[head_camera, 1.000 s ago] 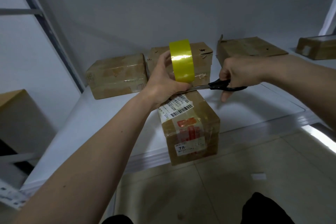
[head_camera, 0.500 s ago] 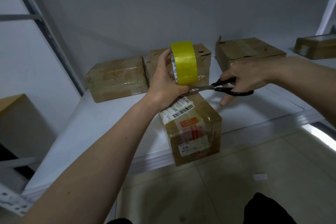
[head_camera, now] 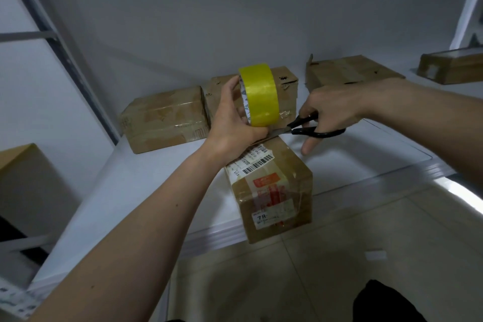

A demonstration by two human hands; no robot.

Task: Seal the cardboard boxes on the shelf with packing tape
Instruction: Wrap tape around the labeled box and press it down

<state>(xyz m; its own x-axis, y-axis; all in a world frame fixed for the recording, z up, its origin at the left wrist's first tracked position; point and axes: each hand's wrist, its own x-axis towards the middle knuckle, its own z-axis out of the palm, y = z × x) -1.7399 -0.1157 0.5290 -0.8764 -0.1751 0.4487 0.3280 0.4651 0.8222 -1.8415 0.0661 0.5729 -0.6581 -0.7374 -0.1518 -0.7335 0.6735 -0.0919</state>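
Observation:
My left hand (head_camera: 235,123) grips a yellow roll of packing tape (head_camera: 260,95), held upright above the far end of a labelled cardboard box (head_camera: 274,188) that overhangs the shelf's front edge. My right hand (head_camera: 329,110) holds black-handled scissors (head_camera: 311,129). Their handles are spread and the blades point left, under the roll, where my left thumb hides the tips. Clear tape wraps the box's front and top.
On the white shelf (head_camera: 125,191) further back stand a box at the left (head_camera: 164,119), one behind the roll (head_camera: 285,86), a flatter one on the right (head_camera: 350,70) and one at the far right (head_camera: 452,66). A brown box (head_camera: 28,191) stands lower left. Tiled floor lies below.
The scissor handles have spread apart, and my right hand has shifted slightly. The tape roll has tilted a little in my left hand.

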